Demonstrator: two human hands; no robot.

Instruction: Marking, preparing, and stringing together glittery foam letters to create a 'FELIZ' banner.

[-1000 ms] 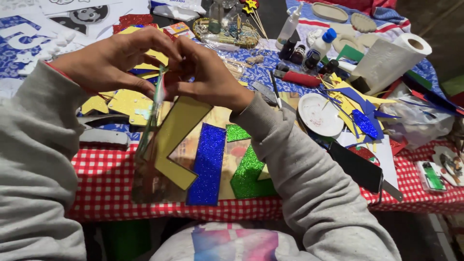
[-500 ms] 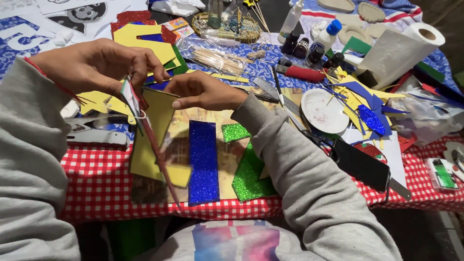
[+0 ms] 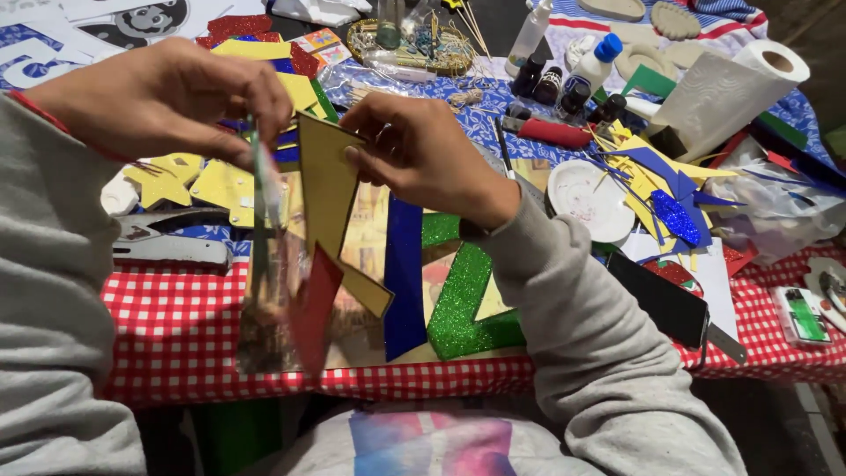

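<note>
We see the left hand [image 3: 167, 101] pinching the top of a clear plastic sleeve [image 3: 269, 264] that hangs down over the worktop [image 3: 176, 326]; fingers pressed together on its upper edge; the sleeve looks smeared and half see-through, contents hard to tell; a red foam piece [image 3: 313, 308] shows at its lower part, inside or behind we cannot tell.

The right hand [image 3: 427, 150] pinches a yellow foam shape [image 3: 330, 198] with a dark outline, thumb and fingers closed on its upper right edge; the shape is held upright, just beside the sleeve, its lower arm pointing down to the right.

On the red checked cloth below lie a blue glitter strip [image 3: 404, 273] and a green glitter shape [image 3: 463, 300], touching each other; a white plate [image 3: 589, 198] and a paper towel roll [image 3: 727, 88] sit well off to the right; a dark phone [image 3: 656, 300] near the right sleeve.

Step in hand, as we judge it: the yellow shape being separated from, or slid against, the sleeve; both held in mid-air. Next move likely calls for a steady left pinch while the right works the yellow shape clear without bending the foam.
</note>
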